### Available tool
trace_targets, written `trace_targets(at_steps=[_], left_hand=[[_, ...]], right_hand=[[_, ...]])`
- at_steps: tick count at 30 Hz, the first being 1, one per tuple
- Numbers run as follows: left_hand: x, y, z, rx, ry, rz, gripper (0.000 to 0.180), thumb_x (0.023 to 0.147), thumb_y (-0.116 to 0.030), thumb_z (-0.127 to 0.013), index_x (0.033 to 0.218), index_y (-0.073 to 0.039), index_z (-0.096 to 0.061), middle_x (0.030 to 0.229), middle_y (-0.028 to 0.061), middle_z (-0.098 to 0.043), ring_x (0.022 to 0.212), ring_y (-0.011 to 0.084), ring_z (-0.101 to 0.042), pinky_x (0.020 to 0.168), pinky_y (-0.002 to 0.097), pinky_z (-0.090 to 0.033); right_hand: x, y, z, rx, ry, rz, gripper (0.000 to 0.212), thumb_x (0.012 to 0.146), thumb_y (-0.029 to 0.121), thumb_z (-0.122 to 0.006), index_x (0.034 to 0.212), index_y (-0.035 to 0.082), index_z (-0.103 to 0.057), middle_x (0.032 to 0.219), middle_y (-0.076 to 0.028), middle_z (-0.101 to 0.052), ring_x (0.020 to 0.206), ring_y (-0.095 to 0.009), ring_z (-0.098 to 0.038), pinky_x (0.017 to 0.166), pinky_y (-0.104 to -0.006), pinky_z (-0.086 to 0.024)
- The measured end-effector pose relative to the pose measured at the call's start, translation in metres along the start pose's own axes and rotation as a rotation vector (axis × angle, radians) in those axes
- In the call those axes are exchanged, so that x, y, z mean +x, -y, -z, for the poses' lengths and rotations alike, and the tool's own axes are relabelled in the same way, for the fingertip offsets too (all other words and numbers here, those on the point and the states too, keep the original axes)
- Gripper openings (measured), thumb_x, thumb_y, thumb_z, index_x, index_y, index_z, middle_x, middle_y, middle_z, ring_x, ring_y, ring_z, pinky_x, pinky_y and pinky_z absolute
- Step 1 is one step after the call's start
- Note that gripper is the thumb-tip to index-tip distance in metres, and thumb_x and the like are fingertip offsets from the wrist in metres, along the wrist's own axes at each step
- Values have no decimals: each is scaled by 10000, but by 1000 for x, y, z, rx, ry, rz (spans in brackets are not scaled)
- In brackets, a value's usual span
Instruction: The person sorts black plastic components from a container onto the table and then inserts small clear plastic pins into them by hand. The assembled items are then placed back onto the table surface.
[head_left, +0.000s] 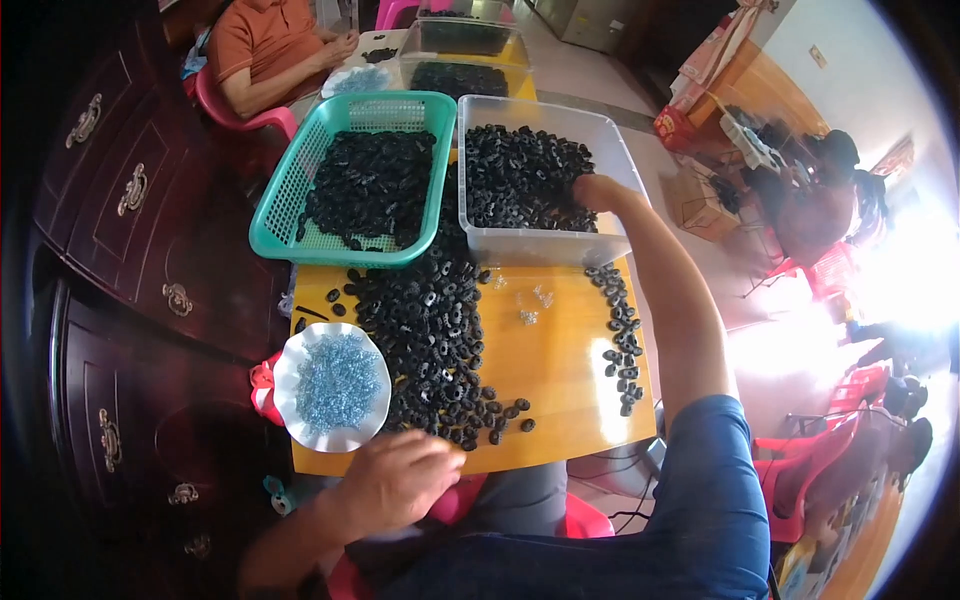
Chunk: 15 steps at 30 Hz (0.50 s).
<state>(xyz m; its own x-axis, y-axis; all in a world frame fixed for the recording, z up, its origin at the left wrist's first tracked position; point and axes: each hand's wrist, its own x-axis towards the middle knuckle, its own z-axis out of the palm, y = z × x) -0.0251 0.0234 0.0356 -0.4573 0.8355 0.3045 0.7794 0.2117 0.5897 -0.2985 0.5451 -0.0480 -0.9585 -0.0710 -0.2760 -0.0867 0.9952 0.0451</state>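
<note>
Remotely I'm listing: black oval pieces (430,325), likely light, stiff, pinchable by rims; right hand (598,193) reaching inside clear bin (545,247), left hand (400,478) hovering; fingers' grip, I cannot tell.

Green basket (345,257); black pieces (430,320); white bowl (288,392); pale-blue bits (338,382).

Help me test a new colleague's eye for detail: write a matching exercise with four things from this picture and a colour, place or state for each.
Column 1
1. basket
2. bin
3. plate
4. right hand

Column 2
A. white, with a wavy rim
B. inside the bin
C. see-through
D. green, with mesh walls

Right pairs: 1-D, 2-C, 3-A, 4-B
</note>
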Motion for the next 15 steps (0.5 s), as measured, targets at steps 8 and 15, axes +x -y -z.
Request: trace_targets(at_steps=[8, 15], left_hand=[[165, 42, 6, 388, -310, -108, 465, 798, -169, -745, 1215, -35, -590, 1268, 184, -531, 1181, 355, -532, 982, 438, -464], [225, 106, -23, 587, -153, 46, 310, 878, -232, -662, 1095, -19, -600, 962, 173, -671, 889, 320, -665, 819, 415, -510]], right_hand=[[-24, 52, 32, 232, 271, -172, 496, 957, 498, -515, 1294, 143, -590, 1226, -149, -649, 1066, -306, -649, 859, -480, -541], [-33, 70, 42, 440, 538, -419, 512, 949, 564, -530, 1292, 191, -601, 1192, -79, -652, 971, -237, -655, 842, -431, -530]])
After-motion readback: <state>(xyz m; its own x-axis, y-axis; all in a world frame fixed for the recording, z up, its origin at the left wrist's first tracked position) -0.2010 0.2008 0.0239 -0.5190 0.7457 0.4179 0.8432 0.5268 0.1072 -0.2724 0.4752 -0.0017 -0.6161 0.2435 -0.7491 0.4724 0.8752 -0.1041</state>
